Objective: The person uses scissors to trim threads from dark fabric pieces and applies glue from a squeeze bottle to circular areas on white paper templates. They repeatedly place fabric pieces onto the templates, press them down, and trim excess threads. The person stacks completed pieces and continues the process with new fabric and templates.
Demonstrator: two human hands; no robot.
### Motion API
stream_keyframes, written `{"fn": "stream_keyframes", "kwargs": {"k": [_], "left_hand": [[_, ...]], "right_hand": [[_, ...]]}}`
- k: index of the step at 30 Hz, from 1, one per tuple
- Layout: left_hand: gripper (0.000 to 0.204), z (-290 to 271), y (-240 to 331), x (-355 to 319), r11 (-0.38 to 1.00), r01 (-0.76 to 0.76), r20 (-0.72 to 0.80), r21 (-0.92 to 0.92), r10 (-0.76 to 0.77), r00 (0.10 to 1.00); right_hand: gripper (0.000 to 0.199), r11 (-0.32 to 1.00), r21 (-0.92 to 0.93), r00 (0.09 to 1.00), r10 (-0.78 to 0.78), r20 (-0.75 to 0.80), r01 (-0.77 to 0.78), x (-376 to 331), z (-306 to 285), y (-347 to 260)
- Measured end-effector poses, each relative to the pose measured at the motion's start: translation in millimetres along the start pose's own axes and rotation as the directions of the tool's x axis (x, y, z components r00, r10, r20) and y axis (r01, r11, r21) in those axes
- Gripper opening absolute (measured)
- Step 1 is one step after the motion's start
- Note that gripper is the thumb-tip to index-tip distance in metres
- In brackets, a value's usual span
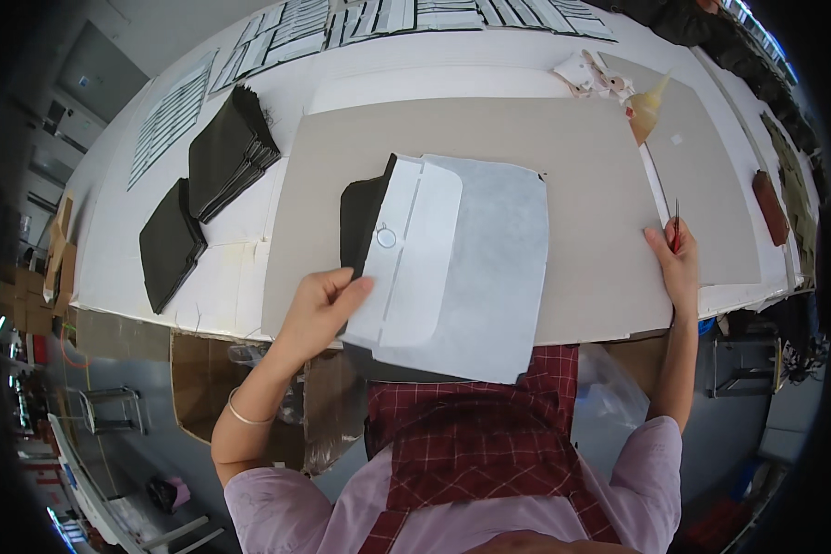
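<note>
A pale blue-grey sheet [499, 249] lies before me, its lower end reaching past the table's front edge. Along its left side runs a white flap-shaped panel [406, 277] with a small round ring [386, 238] on it. Black fabric [363, 217] shows from under the left side and the lower edge. My left hand [328, 300] is closed, thumb and fingers pinching the left edge of the panel. My right hand [676, 258], at the right edge of the grey board, grips a slim red-handled tool [676, 242] with a thin dark point upward; its exact kind is unclear.
Underneath lies a large grey board [582, 138]. Black fabric stacks [231, 152] stand on the left. At the upper right are a yellowish pointed bottle [645, 111] and crumpled scraps [596, 78]. Striped panels [369, 23] line the far side. A brown block [770, 208] sits right.
</note>
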State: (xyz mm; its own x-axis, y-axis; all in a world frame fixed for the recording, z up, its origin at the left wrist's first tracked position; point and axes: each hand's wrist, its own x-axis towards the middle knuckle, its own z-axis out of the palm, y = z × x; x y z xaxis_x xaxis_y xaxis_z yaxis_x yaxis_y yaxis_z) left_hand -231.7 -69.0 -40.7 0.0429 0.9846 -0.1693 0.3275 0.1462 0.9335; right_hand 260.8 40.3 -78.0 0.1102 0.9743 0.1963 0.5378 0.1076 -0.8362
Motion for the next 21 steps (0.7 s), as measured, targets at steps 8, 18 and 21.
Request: {"fn": "stream_keyframes", "kwargs": {"k": [8, 18, 21], "left_hand": [[0.039, -19.6, -24.0, 73.2, 0.976, -0.133, -0.087, -0.173, 0.119, 0.989], [0.03, -22.2, -28.5, 77.4, 0.983, -0.179, -0.125, -0.03, 0.174, 0.977], [0.027, -26.8, -21.6, 74.5, 0.959, -0.273, -0.251, -0.078, 0.246, 0.936]], "right_hand": [[0.042, 0.995, -0.005, 0.992, -0.095, -0.086, 0.095, 32.3, 27.7, -14.6], [0.042, 0.995, -0.049, 0.993, -0.093, -0.069, 0.089, 61.6, 21.8, 4.4], [0.042, 0.996, -0.056, 0.996, -0.068, -0.057, 0.065, 62.6, 22.9, 5.6]]}}
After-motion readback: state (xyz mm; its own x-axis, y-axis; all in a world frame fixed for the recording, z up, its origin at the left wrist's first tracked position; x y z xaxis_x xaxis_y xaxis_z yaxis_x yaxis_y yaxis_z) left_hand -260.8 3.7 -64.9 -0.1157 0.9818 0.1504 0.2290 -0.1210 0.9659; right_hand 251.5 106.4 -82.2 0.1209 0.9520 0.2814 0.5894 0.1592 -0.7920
